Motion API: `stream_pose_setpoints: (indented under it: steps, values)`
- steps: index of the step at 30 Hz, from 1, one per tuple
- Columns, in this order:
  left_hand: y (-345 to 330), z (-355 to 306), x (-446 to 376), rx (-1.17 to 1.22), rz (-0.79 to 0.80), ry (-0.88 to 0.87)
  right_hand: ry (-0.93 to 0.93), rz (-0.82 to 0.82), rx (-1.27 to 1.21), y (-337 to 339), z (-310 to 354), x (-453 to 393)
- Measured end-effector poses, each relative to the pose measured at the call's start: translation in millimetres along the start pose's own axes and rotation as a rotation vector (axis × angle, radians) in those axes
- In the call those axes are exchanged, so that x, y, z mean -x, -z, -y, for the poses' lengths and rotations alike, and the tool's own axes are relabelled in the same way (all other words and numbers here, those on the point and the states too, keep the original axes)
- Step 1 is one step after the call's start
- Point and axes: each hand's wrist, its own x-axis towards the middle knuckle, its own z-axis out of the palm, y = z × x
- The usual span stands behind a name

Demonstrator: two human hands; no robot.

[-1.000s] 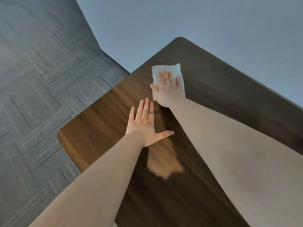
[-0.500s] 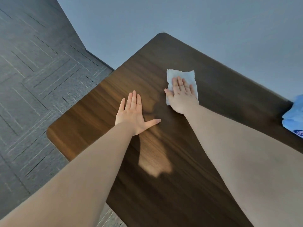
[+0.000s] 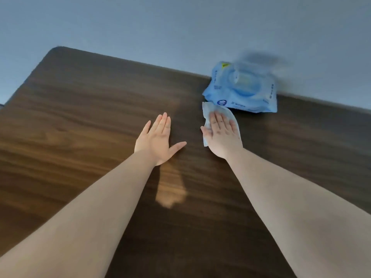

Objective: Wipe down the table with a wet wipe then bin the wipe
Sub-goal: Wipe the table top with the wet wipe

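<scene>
Right hand (image 3: 221, 135) is flat on the wet wipe (image 3: 207, 115), palm down, fingers straight and close together, pressing the sheet onto the dark wooden table (image 3: 84, 109). The white wipe lies under the palm and fingers, not gripped: it sticks out past the fingertips on the far side, shows as a strip along the thumb side, and a thin edge peeks out by the little finger. The far corner of the wipe sits just beside the near edge of the blue wet wipe pack (image 3: 241, 89), close enough that I cannot tell whether they touch. That pack lies at the table's far edge against the grey wall (image 3: 180, 27), its top blurred.

Left hand (image 3: 155, 140) is flat on the bare wood too, palm down, four fingers together and pointing away, thumb splayed out toward the right hand. It holds nothing. The two hands are near each other with a strip of bare table between them.
</scene>
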Motion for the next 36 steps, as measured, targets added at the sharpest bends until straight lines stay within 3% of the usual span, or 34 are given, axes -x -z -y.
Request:
stream_pose_setpoints:
  steps: [11,18,28,33,36]
  values:
    - [-16,-235,-44,-0.112,0.094,-0.359,-0.478,-0.062,-0.190,1,-278,106]
    - [-31,-278,-49,-0.189,0.162,-0.296,-0.662,-0.087,-0.219,-2,-369,139]
    - [-27,-278,-48,-0.176,0.176,-0.291,-0.712,-0.065,-0.237,-8,-348,142]
    - [-24,-255,-37,-0.109,0.141,-0.313,-0.548,-0.053,-0.197,-8,-284,123]
    - [-20,-210,-20,-0.083,0.091,-0.228,-0.387,-0.025,-0.165,-4,-221,98]
